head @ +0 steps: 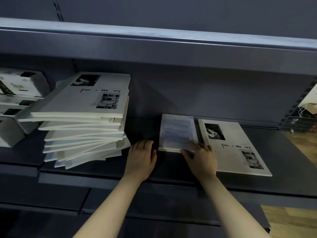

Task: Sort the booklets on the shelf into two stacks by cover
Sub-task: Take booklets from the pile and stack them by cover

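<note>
On a dark metal shelf (283, 152), a tall, uneven stack of white paper booklets (85, 121) stands at the left, with white cardboard boxes (18, 86) piled further left beside it and a second dark metal shelf (154, 43) overhead. A low stack of pale blue-covered booklets (176, 131) lies right of centre, just beside a flat white paper booklet (231, 145) on its right. The left hand (140, 158) rests on the shelf between the two stacks, while the right hand (200, 158) holds the blue stack's near edge.
</note>
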A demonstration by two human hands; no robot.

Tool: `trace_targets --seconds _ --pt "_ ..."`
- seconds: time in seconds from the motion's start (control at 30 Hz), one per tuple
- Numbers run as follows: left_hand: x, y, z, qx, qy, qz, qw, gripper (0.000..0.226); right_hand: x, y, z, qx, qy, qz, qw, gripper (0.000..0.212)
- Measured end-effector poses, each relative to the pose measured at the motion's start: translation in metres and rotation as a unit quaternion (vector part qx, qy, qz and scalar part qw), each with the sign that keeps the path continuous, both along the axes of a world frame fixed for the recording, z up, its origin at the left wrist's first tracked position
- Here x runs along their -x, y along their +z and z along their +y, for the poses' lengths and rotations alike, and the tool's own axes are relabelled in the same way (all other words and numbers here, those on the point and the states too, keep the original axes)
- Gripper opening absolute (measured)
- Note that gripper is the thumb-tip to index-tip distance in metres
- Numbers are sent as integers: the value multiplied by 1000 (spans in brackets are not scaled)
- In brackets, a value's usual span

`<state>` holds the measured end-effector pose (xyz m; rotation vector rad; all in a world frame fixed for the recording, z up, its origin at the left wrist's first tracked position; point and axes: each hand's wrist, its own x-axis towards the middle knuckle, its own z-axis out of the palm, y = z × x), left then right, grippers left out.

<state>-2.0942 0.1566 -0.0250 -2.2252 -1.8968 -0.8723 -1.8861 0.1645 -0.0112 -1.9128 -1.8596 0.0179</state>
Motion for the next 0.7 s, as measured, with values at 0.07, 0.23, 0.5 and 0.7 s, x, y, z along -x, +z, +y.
trace_targets --seconds 0.07,0.23,0.5,0.7 --pt "0 0 0 4 3 -3 1000 29 0 0 1 7 -2 -7 1000 52" --pt "0 1 -1 15 -1 -11 1000 31 -1 -2 1 8 -1 -16 1000 51" --pt "0 7 -8 27 13 -18 999 29 1 -1 1 12 -8 -12 1000 56" --pt "-1 19 -15 58 -18 -22 998 34 4 13 -8 40 -4 52 998 54"
